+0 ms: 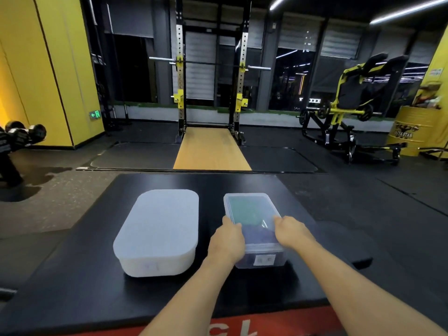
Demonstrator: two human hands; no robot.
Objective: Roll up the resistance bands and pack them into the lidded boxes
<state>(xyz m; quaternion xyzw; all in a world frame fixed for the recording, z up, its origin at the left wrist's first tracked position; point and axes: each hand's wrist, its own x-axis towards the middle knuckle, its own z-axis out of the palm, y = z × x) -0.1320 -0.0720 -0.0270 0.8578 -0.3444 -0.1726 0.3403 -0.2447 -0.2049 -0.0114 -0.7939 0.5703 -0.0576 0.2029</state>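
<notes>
Right of the white box (160,229), on the black tabletop (84,275), sits the clear box (263,260), with bands (243,210) showing green and dark through its lid. My left hand (229,238) and right hand (289,232) each have a grip closed on one long edge, thumbs on top. I judge it light, thin-walled and a little slick, so best held at the sides. Beyond lie the dark gym floor (363,202), a squat rack (180,81) and a yellow machine (349,98).

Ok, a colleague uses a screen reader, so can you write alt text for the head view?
The left hand and right hand hold the sides of a clear lidded box with green and dark contents, on a black mat. A larger white lidded box sits to its left, a squat rack beyond.
</notes>
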